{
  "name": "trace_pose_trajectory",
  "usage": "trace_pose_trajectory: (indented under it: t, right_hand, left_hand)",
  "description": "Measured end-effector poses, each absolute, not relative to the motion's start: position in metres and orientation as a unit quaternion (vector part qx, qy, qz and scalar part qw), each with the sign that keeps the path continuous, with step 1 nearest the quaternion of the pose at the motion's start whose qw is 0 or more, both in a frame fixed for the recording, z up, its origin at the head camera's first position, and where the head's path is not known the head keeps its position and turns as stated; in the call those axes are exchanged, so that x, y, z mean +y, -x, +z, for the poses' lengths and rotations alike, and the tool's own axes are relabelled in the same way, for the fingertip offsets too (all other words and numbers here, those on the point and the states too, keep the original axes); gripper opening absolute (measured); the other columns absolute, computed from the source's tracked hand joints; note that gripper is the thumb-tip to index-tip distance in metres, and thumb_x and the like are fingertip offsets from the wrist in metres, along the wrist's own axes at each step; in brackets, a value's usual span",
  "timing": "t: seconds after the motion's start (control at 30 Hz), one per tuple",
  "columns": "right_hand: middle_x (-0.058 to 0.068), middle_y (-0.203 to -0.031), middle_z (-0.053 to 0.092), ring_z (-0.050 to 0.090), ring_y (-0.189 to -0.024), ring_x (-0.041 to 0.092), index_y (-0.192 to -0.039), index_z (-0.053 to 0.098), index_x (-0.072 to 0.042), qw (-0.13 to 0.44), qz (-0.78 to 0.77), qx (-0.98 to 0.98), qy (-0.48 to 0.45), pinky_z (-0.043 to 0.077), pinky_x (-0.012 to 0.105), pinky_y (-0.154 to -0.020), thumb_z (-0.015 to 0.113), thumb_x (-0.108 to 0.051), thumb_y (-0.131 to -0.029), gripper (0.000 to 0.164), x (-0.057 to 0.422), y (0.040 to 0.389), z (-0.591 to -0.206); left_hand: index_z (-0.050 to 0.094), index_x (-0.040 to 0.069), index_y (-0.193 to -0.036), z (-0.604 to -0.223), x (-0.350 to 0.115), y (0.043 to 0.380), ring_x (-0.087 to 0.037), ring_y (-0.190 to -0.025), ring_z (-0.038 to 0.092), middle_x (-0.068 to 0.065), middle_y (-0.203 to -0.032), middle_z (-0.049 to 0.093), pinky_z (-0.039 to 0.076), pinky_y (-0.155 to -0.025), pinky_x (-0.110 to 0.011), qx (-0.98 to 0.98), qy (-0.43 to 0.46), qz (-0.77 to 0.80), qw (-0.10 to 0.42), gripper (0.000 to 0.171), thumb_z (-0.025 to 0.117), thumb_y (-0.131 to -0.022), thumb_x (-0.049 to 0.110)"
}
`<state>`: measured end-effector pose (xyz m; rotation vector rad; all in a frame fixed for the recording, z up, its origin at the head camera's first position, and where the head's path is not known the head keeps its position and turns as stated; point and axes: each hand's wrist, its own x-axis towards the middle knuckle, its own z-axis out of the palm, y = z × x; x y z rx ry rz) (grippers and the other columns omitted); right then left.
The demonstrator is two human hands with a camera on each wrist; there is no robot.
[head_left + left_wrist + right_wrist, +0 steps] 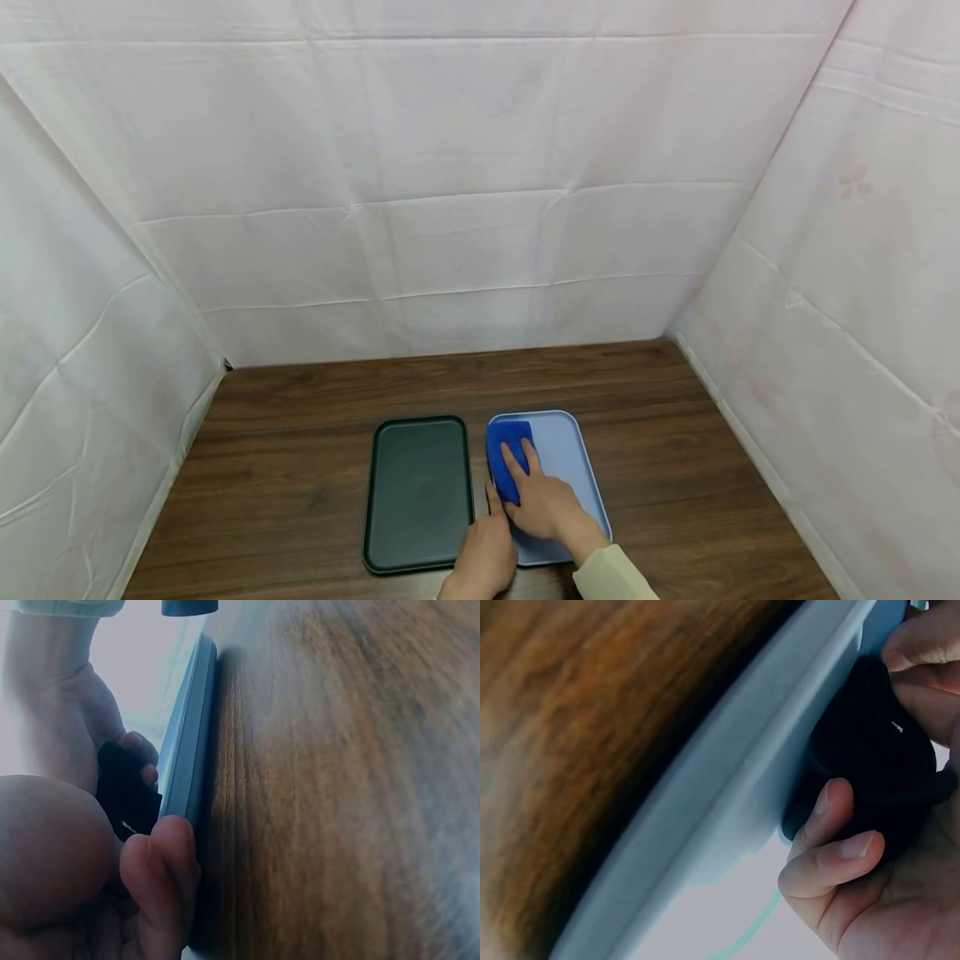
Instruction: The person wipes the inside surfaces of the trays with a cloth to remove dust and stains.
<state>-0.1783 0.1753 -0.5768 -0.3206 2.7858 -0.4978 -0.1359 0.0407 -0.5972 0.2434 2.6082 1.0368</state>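
Observation:
A light blue tray (564, 450) lies on the wooden table, with a folded blue cloth (508, 437) over its left part. My right hand (542, 500) holds the cloth down on the tray, two fingers spread over it. In the right wrist view the cloth (870, 742) looks almost black, and curled fingers (832, 866) lie against it. My left hand (487, 550) grips the tray's near left edge, one finger pointing along the rim. The left wrist view shows its fingertips (174, 844) at the tray's side wall (196, 742).
Just left of the light blue tray lies a dark green tray (422, 492), a narrow gap between them. White fabric sheets (450, 250) hang behind the wooden table (285, 467) and along both sides.

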Motion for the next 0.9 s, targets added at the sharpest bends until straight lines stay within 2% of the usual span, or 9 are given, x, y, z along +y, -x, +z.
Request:
trace_pose_trajectory:
  t: [0.23, 0.6, 0.77, 0.9]
  right_hand:
    - [0.024, -0.171, 0.014, 0.056, -0.058, 0.017, -0.167, 0.021, -0.021, 0.149, -0.182, 0.965, 0.12, 0.045, 0.037, -0.053, 0.071, -0.032, -0.094, 0.089, 0.178, 0.169, -0.578]
    - [0.023, -0.171, 0.014, 0.052, -0.054, 0.014, -0.167, 0.021, -0.022, 0.148, -0.189, 0.962, 0.127, 0.044, 0.036, -0.052, 0.071, -0.031, -0.092, 0.091, 0.18, 0.156, -0.579]
    - [0.025, -0.171, 0.013, 0.055, -0.057, 0.015, -0.168, 0.019, -0.022, 0.152, -0.191, 0.961, 0.132, 0.046, 0.037, -0.054, 0.07, -0.035, -0.095, 0.09, 0.181, 0.152, -0.579]
    - [0.025, -0.171, 0.012, 0.053, -0.055, 0.013, -0.168, 0.017, -0.022, 0.16, -0.196, 0.958, 0.134, 0.045, 0.035, -0.052, 0.07, -0.035, -0.096, 0.09, 0.182, 0.148, -0.578]
  left_hand:
    - [0.023, -0.018, -0.155, -0.596, 0.04, 0.135, -0.033, -0.063, 0.067, -0.027, -0.079, 0.067, 0.054, -0.058, -0.047, 0.913, -0.085, 0.369, 0.148, 0.08, 0.063, -0.087, -0.006]
    - [0.022, -0.02, -0.154, -0.598, 0.04, 0.136, -0.03, -0.059, 0.065, -0.021, -0.07, 0.063, 0.053, -0.055, -0.045, 0.91, -0.085, 0.374, 0.157, 0.076, 0.061, -0.091, -0.004]
    - [0.021, -0.02, -0.154, -0.596, 0.041, 0.134, -0.036, -0.066, 0.069, -0.03, -0.083, 0.068, 0.056, -0.061, -0.048, 0.915, -0.088, 0.368, 0.138, 0.078, 0.062, -0.09, -0.004]
    - [0.02, -0.021, -0.155, -0.596, 0.042, 0.134, -0.037, -0.066, 0.069, -0.032, -0.084, 0.068, 0.056, -0.061, -0.048, 0.913, -0.081, 0.373, 0.142, 0.079, 0.062, -0.089, -0.005]
